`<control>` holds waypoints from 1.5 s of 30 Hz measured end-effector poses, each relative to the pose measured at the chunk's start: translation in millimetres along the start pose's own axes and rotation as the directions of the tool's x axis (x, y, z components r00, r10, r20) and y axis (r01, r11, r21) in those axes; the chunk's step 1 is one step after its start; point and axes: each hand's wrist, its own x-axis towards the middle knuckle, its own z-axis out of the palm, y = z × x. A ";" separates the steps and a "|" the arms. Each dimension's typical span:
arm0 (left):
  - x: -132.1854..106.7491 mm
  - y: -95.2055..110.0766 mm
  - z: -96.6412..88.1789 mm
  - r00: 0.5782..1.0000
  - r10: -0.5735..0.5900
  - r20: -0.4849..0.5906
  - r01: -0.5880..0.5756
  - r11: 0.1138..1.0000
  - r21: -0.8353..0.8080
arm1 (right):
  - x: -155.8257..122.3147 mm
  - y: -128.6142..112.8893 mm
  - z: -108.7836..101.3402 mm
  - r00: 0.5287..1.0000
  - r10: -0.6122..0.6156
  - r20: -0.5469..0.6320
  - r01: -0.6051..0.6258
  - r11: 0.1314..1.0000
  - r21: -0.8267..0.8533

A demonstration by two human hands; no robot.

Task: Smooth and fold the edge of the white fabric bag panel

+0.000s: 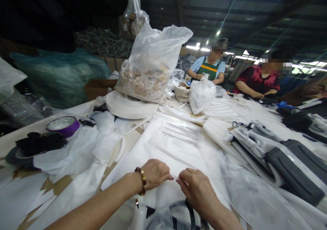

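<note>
My left hand (154, 173), with a bead bracelet at the wrist, and my right hand (196, 189) are side by side at the near edge of a white plastic bag (176, 141) with printed black text. Both hands have fingers curled and pinching the bag's near edge. Below my hands lies a dark item with black straps in clear plastic (168, 218).
A large clear bag of tan tags (150, 66) stands on a white tape roll (127, 105). A purple tape roll (63, 125) sits at left. Dark grey bagged items (293, 168) lie at right. Two people work at the table's far side.
</note>
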 end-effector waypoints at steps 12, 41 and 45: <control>-1.1 5.7 -9.4 1.000 -0.009 -0.002 0.008 0.979 -0.206 | 5.8 5.6 3.1 0.977 0.211 -0.024 -0.187 0.908 0.376; -0.9 13.7 -19.3 0.995 -0.095 0.022 0.096 0.994 -0.043 | 5.1 10.7 1.8 0.976 0.213 0.052 -0.207 0.814 0.543; 1.9 14.4 -16.6 0.995 -0.092 0.033 0.092 0.996 -0.010 | 3.8 11.9 0.6 0.981 0.166 0.095 -0.190 0.783 0.593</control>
